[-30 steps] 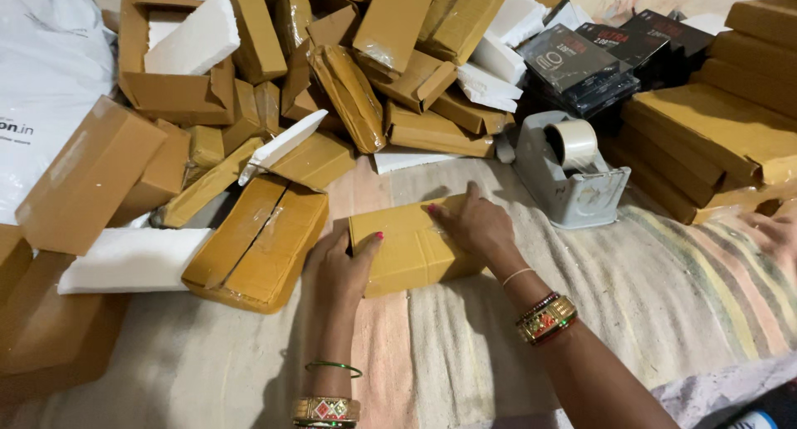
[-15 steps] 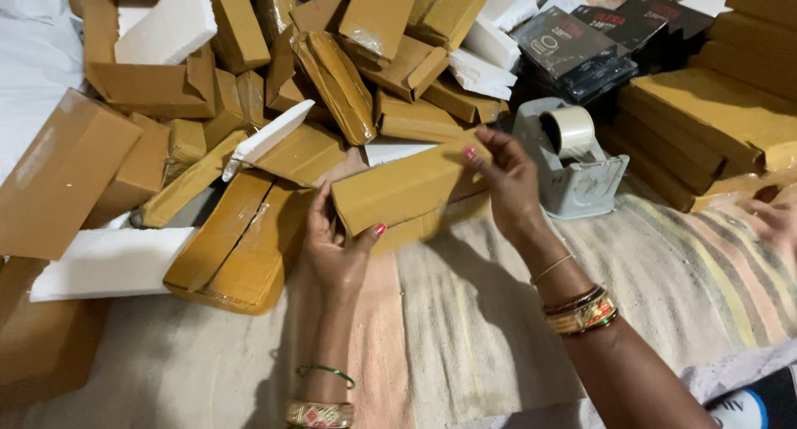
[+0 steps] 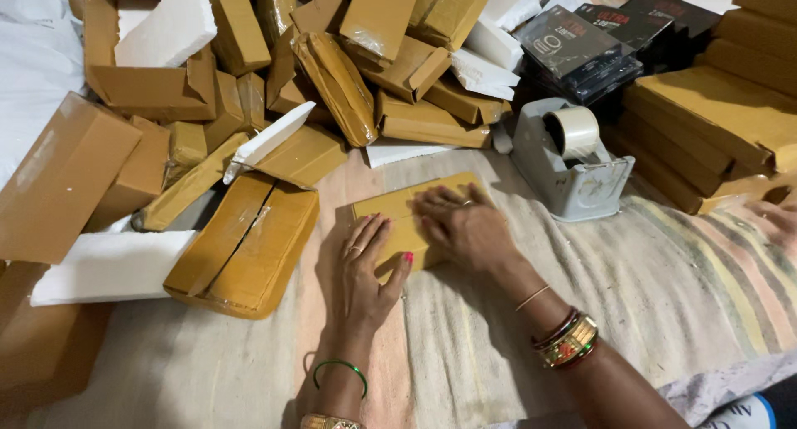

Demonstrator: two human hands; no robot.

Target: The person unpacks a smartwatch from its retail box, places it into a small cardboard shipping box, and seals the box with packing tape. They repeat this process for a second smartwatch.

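Note:
A flat brown taped parcel (image 3: 397, 206) lies on the striped cloth in front of me. My left hand (image 3: 365, 267) rests palm down on its near left edge, fingers spread. Over the parcel's right half lies my right hand (image 3: 465, 225), also flat and pressing down. Neither hand grips anything. A larger brown parcel (image 3: 249, 242) lies just left of my left hand.
A grey tape dispenser (image 3: 573, 163) with a roll stands right of the parcel. Several brown boxes (image 3: 349, 72) and white foam pieces (image 3: 108, 263) are heaped behind and left. Stacked brown parcels (image 3: 714, 122) and black boxes (image 3: 581, 43) sit at the right. Another person's hand (image 3: 776, 217) shows at the right edge.
The parcel was lifted and tilted between both hands half a second ago; it now lies flat on the cloth with both palms pressed on top.

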